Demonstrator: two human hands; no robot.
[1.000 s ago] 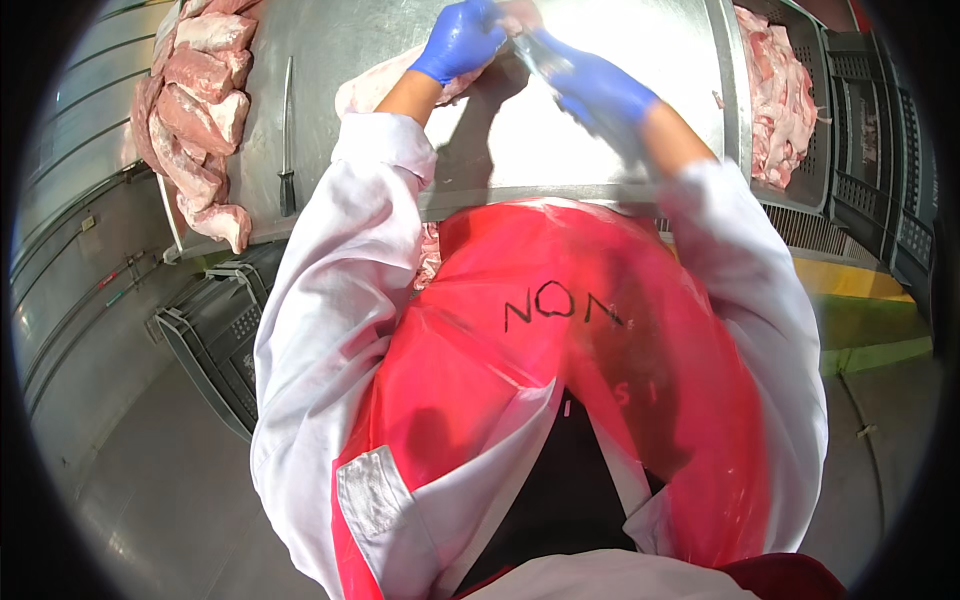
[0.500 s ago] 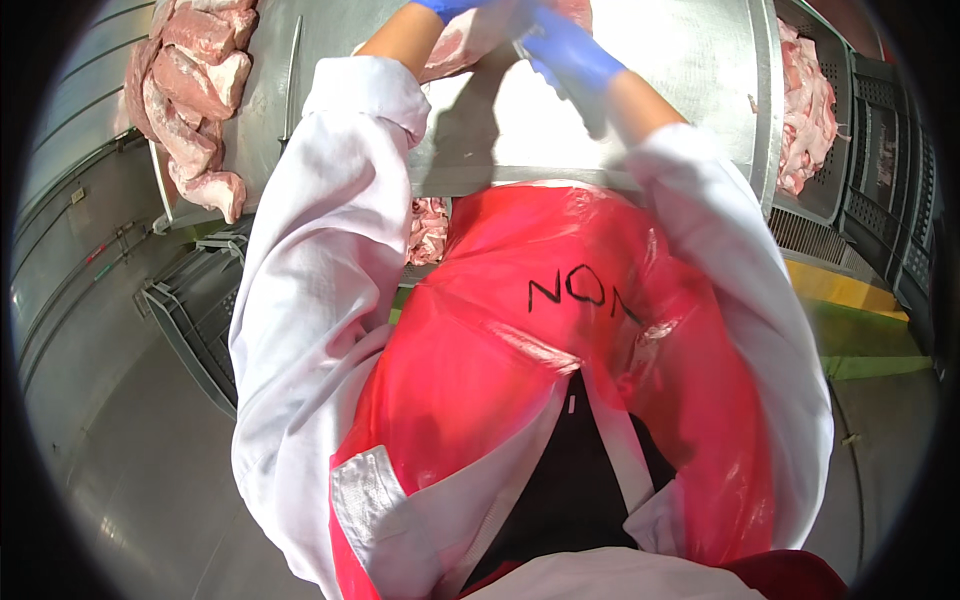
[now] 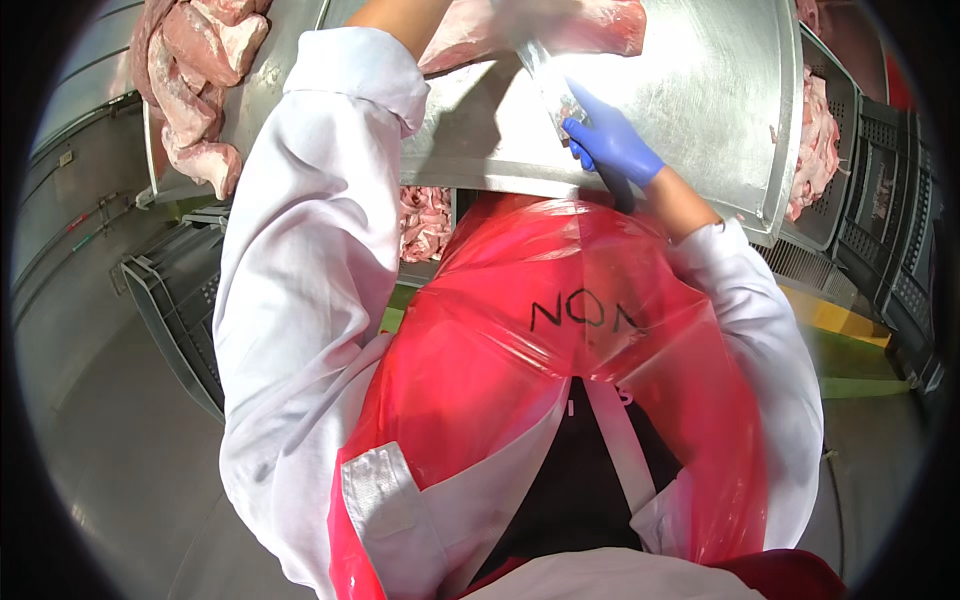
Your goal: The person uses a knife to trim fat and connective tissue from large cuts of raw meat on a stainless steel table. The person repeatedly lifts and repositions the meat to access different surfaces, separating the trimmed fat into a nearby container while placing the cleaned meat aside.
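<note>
My right hand, in a blue glove, is closed round the dark handle of a knife. Its blade points away from me, and the tip end reaches the near edge of a long pale-pink piece of meat on the metal table. Part of the meat runs out past the top of the picture. My left forearm stretches up over the table beside the meat, but the hand itself lies beyond the upper edge.
Several meat pieces are heaped at the table's left end. Pale trimmings fill a dark crate on the right. More trimmings lie below the table's near edge. Another dark crate stands low at left.
My right hand with the knife has come back toward me and slightly right, away from the left hand. My left hand has slipped out past the top edge. More of the meat's right end shows.
</note>
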